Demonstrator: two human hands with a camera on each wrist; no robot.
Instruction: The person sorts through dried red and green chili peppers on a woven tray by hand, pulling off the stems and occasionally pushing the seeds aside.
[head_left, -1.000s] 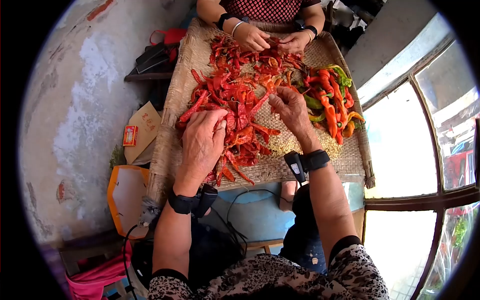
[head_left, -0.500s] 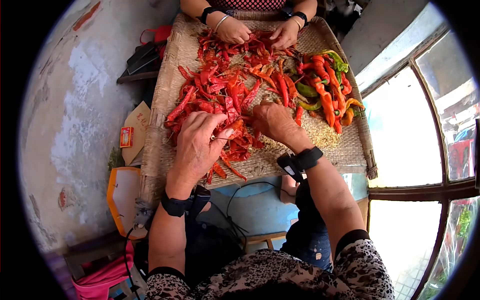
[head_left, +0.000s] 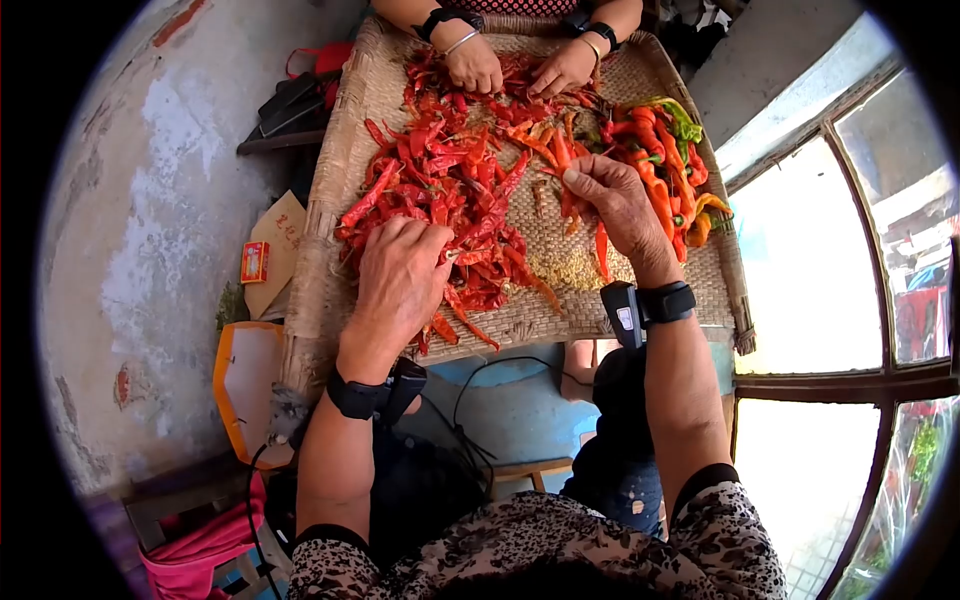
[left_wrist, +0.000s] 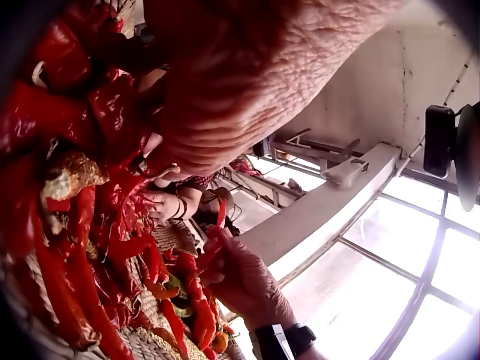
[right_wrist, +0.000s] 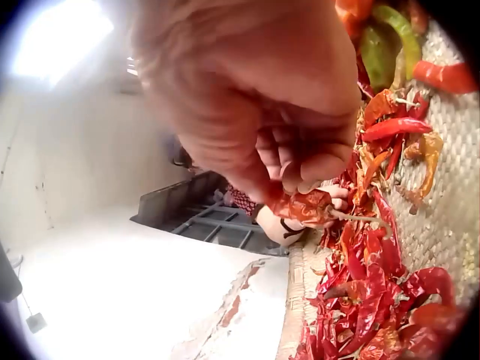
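Over the near left of a pile of dried red chili peppers, my left hand has its fingers curled downward. A chili stem shows at its thumb, and the rest of what it grips is mostly hidden under the hand. My right hand is raised over the middle right of the woven tray. It pinches a wrinkled dried chili pepper between thumb and fingertips, with the thin stem pointing away in the right wrist view. Fresher red and green peppers lie just beyond this hand.
Across the tray, another person's hands work in the far chilies. Pale loose seeds lie on the weave near me. To the left are a wall, a small red box and an orange-edged panel. A window stands at the right.
My right hand went down to the tray's middle, then rose and moved right with a chili. My left hand stays over the near pile, its fingers now turned lower.
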